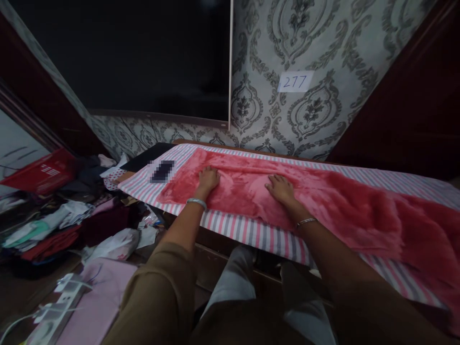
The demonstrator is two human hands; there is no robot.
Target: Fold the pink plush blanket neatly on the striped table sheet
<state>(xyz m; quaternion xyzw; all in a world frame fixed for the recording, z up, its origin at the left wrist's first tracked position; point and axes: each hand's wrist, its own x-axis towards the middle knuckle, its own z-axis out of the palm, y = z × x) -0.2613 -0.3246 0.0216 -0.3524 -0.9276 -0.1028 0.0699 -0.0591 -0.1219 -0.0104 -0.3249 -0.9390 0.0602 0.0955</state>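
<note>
A red plush blanket (244,203) lies lengthwise over a striped cloth (247,232) that covers a long surface below the wall. My left hand (209,179) rests palm down on the left part of the blanket, fingers stretched out. To its right, my right hand (281,189) lies flat on the pile with its fingers apart. A low ridge in the fabric runs between the two hands. Toward the right end the blanket is rumpled and hangs over the front edge. Nothing is gripped by either hand.
A dark, pixelated rectangular object (161,171) is on the striped cloth's left end. A large black television (143,57) hangs behind. Clothes (53,239), a red bag (39,172), a pink board (104,297) and a white power strip (57,311) crowd the left side.
</note>
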